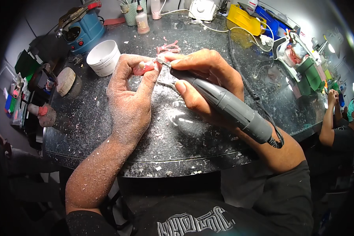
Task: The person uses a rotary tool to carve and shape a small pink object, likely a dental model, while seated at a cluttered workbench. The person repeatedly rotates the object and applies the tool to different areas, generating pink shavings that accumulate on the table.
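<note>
My left hand [130, 92], coated in pale dust, pinches a small pink denture piece [142, 68] with whitish teeth between thumb and fingers. Much of the piece is hidden by those fingers. My right hand [214, 74] is wrapped round a dark grey rotary handpiece [228, 103], its metal tip [163, 61] pointing left, close against the denture piece. I cannot tell whether the tip touches it. Beside my right thumb a thin grey metal piece [166, 83] sticks out. Just beyond my hands lies a pink branching framework [170, 47] on the bench.
The dark bench [185, 145] is strewn with dust and shavings. A white tub [103, 58], a blue machine [83, 34] and a dropper bottle [142, 21] stand at the left and back. A coiled cord [246, 80] runs behind my right hand. Yellow bin [246, 19] far right; another person's arm [329, 118] at right.
</note>
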{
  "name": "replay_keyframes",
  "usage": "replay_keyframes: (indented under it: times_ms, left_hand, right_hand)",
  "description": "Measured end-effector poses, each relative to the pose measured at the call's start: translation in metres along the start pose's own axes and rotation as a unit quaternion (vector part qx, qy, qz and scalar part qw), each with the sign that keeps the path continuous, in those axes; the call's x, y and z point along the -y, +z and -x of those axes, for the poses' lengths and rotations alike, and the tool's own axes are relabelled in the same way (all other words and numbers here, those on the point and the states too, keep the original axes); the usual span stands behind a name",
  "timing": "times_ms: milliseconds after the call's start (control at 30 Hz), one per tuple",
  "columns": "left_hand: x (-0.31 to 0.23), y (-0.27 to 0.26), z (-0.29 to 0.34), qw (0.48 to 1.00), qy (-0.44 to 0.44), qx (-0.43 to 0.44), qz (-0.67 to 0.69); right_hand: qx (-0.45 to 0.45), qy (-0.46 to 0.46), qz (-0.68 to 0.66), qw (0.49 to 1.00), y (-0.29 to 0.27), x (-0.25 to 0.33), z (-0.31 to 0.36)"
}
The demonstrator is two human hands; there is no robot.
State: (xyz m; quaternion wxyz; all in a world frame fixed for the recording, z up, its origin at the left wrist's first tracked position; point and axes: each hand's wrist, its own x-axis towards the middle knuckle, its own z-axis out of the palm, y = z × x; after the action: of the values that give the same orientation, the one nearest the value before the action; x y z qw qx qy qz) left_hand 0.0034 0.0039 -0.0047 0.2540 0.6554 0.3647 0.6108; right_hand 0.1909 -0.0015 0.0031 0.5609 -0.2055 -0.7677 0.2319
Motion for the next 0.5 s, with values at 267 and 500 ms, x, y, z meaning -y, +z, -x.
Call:
replay_keyframes:
  times_ms: [267,500]
  left_hand:
    - [0.0007,-0.002,-0.0008,1.0,0.015,0.007,0.002]
    - [0.0035,-0.0045,-0.0011,0.998,-0.001,0.03,0.047]
  right_hand:
    - [0.001,0.025,-0.001,1.0,-0.0006,0.0038,0.0001]
    - [-0.001,0.007,-0.005,1.0,-0.0013,0.0042,-0.0026]
